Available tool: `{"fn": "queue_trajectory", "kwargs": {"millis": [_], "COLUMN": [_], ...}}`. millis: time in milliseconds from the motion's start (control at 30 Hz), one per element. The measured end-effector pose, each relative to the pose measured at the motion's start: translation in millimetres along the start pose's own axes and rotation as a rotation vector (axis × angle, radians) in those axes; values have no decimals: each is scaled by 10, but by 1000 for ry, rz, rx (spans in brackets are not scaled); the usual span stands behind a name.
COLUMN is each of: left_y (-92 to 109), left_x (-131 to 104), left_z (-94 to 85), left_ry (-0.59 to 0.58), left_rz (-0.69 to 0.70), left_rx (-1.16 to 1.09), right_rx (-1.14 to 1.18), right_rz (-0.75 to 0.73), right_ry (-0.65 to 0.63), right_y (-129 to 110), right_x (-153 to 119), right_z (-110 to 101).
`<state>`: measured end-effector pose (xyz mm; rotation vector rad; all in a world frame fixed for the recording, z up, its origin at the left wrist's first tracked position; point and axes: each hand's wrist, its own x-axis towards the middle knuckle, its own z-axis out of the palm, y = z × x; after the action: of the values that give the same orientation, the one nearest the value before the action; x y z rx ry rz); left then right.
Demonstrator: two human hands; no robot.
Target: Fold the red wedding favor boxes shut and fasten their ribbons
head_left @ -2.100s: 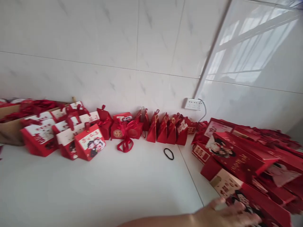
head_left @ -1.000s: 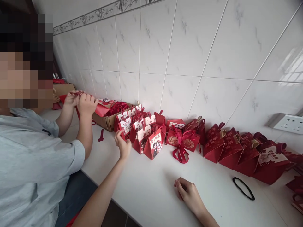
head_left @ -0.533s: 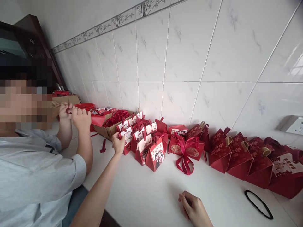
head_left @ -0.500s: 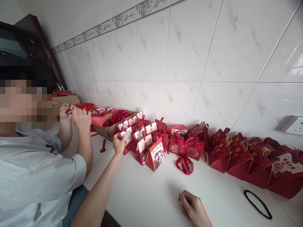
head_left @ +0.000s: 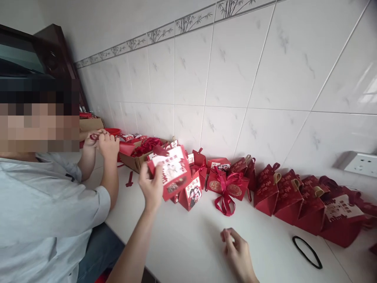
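My left hand (head_left: 150,188) grips a red gift box (head_left: 176,173) with a white printed panel and a dark red ribbon at its top, held up above the table. Behind it stand several similar small boxes, partly hidden; one red box with a printed couple (head_left: 193,193) shows just right of it. My right hand (head_left: 238,251) hovers near or rests on the white table, fingers loosely curled, with nothing visible in them. Beyond it lies a red box with gold emblems and a large ribbon bow (head_left: 226,184).
Red gift boxes (head_left: 288,194) line the tiled wall on the right. A black loop (head_left: 306,252) lies near the right edge. A cardboard box (head_left: 137,163) holds red ribbons. At left sits a co-worker (head_left: 53,212), both hands on a small dark red item. A wall socket (head_left: 361,164) is at right.
My left hand has lifted a gift box from the group and brought it right and toward me. My right hand stays curled over the table. The view has shifted slightly.
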<state>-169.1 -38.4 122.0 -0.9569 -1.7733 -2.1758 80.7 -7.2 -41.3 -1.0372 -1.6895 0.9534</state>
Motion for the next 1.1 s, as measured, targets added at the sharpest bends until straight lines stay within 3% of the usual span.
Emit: {"fn": "queue_trajectory", "kwargs": {"millis": [33,67,167,233,300,400,533,633,767,1100], "left_y": [130,251,556,718,846,971,1072,1179,1303,1157], "left_x": [-150,-290,-628,-786,-913,-1078,-1253,-1316,-1360,-1589], "left_z": [41,82,198,276,359,484,685,854,1014,1114], "left_ry": [-100,-218,-618,-837,-981,-1123,-1168,-1175,-1157,-1008], "left_rz": [6,14,50,85,126,149,119,54,22,315], "left_rx": [-21,-41,-97,-142,-171,-196,-272,-318,-278,-296], "right_rx": [-7,-13,-40,-163,-220,-175,-55,-11,85,95], "right_rz": [-189,-280,-465,-748,-837,-714,-388,-249,-187,-188], "right_ry": [134,223,396,475,380,288,258,213,241,247], "right_y": [-125,-272,-789,-1121,-1363,-1480,-1387,-1352,-1344,-1291], "right_x": [29,67,204,279,306,254,157,151,198,224], "right_z": [-82,-179,-521,-762,-978,-1220,-1431,-1530,-1608,-1778]}}
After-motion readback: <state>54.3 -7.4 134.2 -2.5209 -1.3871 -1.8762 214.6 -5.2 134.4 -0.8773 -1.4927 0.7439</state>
